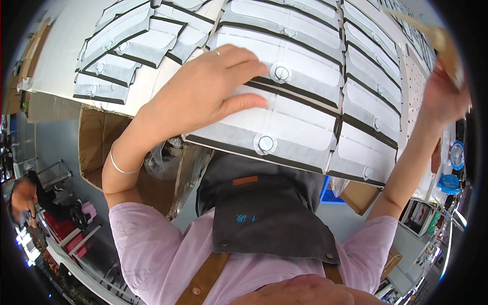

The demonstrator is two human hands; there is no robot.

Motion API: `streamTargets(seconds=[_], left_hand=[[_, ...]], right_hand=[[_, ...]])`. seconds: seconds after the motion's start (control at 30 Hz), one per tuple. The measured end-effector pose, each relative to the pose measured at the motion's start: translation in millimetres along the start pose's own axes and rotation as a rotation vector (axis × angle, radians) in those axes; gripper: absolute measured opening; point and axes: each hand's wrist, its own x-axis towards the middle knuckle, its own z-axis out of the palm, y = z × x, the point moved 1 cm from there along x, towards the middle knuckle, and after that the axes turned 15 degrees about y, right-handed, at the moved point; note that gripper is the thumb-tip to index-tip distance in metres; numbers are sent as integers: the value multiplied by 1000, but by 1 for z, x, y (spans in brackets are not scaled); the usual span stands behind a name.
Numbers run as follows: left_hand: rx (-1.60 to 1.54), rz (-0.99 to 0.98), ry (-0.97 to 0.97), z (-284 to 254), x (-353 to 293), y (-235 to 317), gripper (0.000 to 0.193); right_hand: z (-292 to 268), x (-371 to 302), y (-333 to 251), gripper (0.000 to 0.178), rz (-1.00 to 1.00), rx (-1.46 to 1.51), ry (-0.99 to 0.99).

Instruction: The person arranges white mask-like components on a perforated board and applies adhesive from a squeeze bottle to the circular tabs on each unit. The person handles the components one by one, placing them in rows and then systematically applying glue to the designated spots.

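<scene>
My left hand point(216, 84) reaches over rows of overlapping white and grey flap-shaped pieces point(300, 117) with dark edges. Its thumb is spread from the bent fingers, nothing shows between them, and the fingertips are beside a round white button-like disc point(280, 73). Whether the fingers touch the piece below, I cannot tell. Off at the far right, my right hand point(447, 96) is raised and closed around a tan, brush-like tool point(441, 43), smeared by motion. A second column of the same pieces point(373, 109) lies right of the first.
More pieces point(134, 38) lie in a loose fanned pile at the back left of the white table point(58, 61). An open cardboard box point(94, 147) with clear plastic inside stands below its front edge. Near the right edge is a board with small holes point(414, 76). Another person point(24, 198) is at far left.
</scene>
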Motion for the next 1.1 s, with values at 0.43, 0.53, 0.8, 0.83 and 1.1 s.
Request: streamTargets(seconds=[0.43,0.53,0.8,0.83,1.1], left_hand=[[195,93,68,32,43,-45,45],[193,96,77,34,43,-45,46],[185,89,101,35,40,-45,46],[182,93,103,36,41,-45,47],[170,93,104,35,41,-47,46]], right_hand=[[107,-70,109,41,473,-285,-112],[116,-76,113,42,406,-260,-83],[119,-59,96,45,320,-331,-281],[121,-59,97,45,307,-328,-279],[122,-58,96,50,206,-429,-298]])
